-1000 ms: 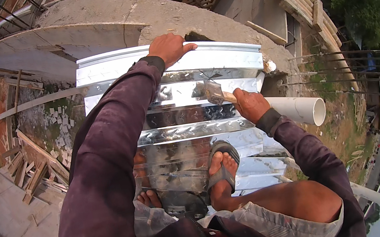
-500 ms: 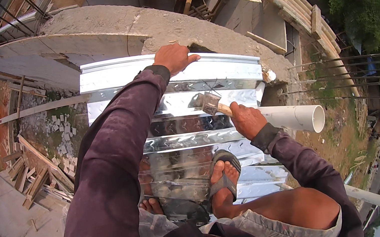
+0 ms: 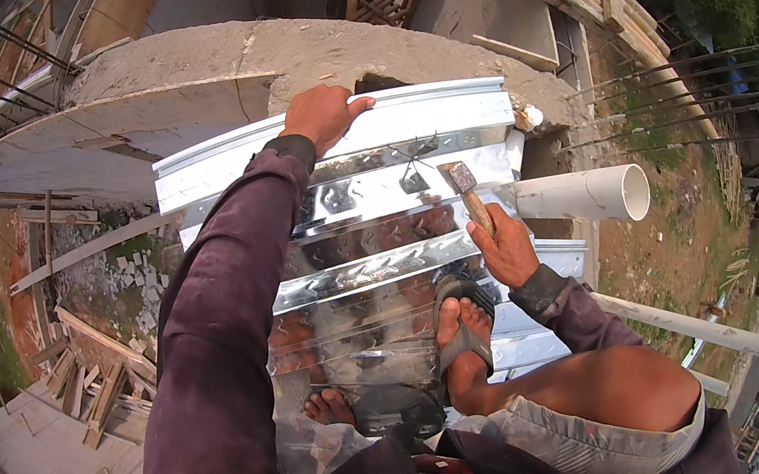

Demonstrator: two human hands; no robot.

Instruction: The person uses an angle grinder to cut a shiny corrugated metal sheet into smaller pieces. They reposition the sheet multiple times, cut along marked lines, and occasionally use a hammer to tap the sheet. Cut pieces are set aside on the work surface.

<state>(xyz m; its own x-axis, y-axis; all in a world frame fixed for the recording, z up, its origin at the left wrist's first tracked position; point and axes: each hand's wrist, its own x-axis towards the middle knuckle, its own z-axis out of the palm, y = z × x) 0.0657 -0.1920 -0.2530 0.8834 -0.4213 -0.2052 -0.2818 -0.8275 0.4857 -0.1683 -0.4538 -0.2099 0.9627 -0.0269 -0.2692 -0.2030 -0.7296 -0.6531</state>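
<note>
Ribbed shiny metal decking sheets (image 3: 242,149) lie in front of me and beneath my feet. My left hand (image 3: 323,117) is closed over the far raised edge of the farthest sheet, its thumb pointing right along the rim. In my right hand (image 3: 506,247), fingers wrapped round the wooden handle, is a hammer (image 3: 457,176). Its head points away from me, over the sheet's right part. A thin dark wire (image 3: 416,154) sticks up from the sheet just left of the hammer head. My sandalled right foot (image 3: 464,324) rests on the nearer metal.
A white plastic pipe (image 3: 585,194) projects to the right beside my right hand. Beyond the sheet runs a rough concrete beam (image 3: 346,45). Rebar rods (image 3: 709,87) stick out at the right. Far below on the left lie scrap planks (image 3: 107,392); the ground at right is also far below.
The hammer head has swung right and away from me, from pointing left to nearly straight ahead. My left hand keeps its hold on the sheet's edge. The whole view has shifted slightly.
</note>
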